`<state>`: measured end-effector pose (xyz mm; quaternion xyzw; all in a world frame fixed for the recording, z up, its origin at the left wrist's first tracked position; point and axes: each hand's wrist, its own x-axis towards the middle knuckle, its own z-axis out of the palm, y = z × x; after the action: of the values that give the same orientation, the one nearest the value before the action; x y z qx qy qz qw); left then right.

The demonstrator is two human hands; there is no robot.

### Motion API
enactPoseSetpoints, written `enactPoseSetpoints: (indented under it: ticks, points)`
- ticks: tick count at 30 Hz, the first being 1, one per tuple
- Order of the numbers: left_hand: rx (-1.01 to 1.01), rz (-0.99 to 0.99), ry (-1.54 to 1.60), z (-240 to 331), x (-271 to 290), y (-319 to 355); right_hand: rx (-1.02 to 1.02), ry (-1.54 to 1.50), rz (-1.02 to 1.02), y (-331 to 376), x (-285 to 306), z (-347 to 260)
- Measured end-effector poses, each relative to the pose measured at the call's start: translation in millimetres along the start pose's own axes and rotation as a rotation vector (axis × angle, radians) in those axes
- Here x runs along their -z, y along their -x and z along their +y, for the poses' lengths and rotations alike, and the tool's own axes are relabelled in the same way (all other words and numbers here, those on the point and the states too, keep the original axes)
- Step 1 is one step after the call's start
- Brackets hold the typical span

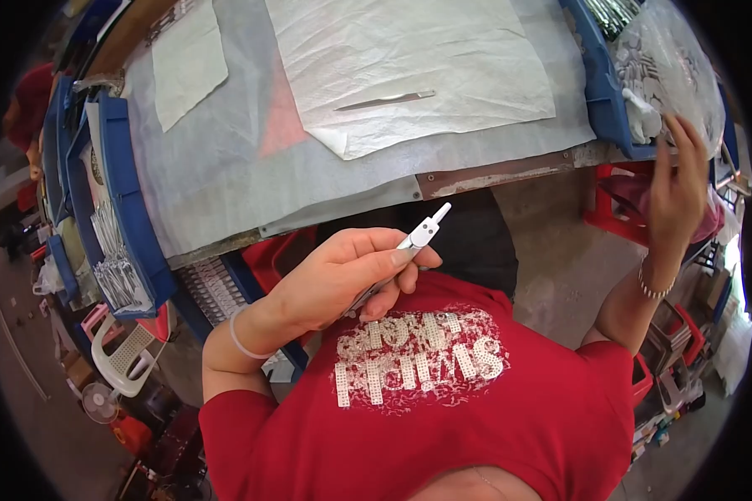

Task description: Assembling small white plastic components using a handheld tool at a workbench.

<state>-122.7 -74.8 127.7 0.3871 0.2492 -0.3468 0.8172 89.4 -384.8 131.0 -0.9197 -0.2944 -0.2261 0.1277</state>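
My left hand (351,271) is closed around a slim white pen-shaped piece (422,234), held above my lap. Its narrow tip points up and away from me, two small dark dots mark its upper part, and my fingers cover its lower end. Out to the right, my right hand (677,196) is raised with its fingers stretched and apart at the front of a blue bin (606,104). Its fingertips are close to a white bundle (641,115) in the bin; I cannot tell whether they touch. Nothing shows in this hand.
A thin pointed metal tool (386,101) lies on the white sheet (443,50) on the bench. Beside the right bin is a clear plastic bag (677,75) of small parts. Blue bins (129,184) with metal parts line the left, near a white plastic chair (125,355).
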Motion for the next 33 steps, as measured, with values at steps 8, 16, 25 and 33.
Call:
enactPoseSetpoints:
  ticks: [8, 16, 25, 33]
  points:
    - [0.109, -0.051, -0.021, -1, 4, -6, -0.664, -1.523, -0.777, 51, -34, -115]
    - [0.147, -0.006, -0.018, -9, 9, -3, -0.89, -1.847, -0.781, 64, -54, -137]
    - [-0.034, 0.017, -0.246, -32, 31, 18, -0.098, -1.234, -0.683, 46, -33, -172]
    - [-0.441, 0.276, -0.614, -114, 88, 51, 0.985, -0.636, -0.834, 52, -34, -294]
